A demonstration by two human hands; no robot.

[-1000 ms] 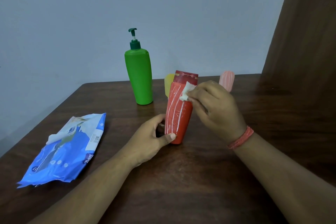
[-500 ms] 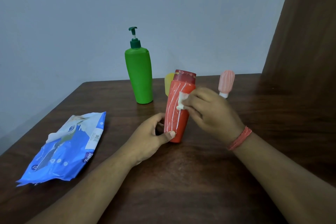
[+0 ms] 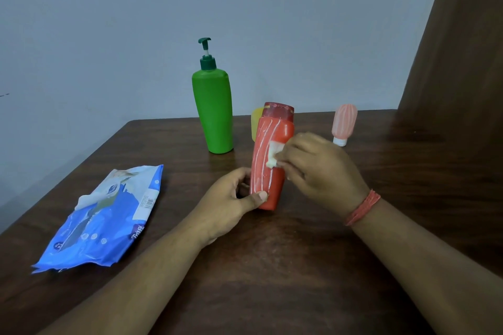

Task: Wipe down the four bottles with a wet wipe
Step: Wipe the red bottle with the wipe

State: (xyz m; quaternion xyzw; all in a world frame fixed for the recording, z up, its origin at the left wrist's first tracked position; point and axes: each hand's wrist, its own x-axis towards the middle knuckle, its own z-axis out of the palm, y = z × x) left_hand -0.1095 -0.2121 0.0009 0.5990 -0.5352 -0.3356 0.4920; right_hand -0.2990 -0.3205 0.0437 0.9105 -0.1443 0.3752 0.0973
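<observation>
Green pump bottle [image 3: 213,111], blue wipes pack [image 3: 109,217]

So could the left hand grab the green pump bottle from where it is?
Probably yes. The green pump bottle stands alone, bare table between it and the left hand. But that hand grips the red bottle, so it must let go first.

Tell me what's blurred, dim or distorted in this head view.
Head view: the right hand and the wet wipe it presses on the red bottle are motion-blurred; the left hand gripping the bottle's base is sharper. Lighting is dim and even, with a soft sheen on the table. The wide lens bends the table's edges.
</observation>
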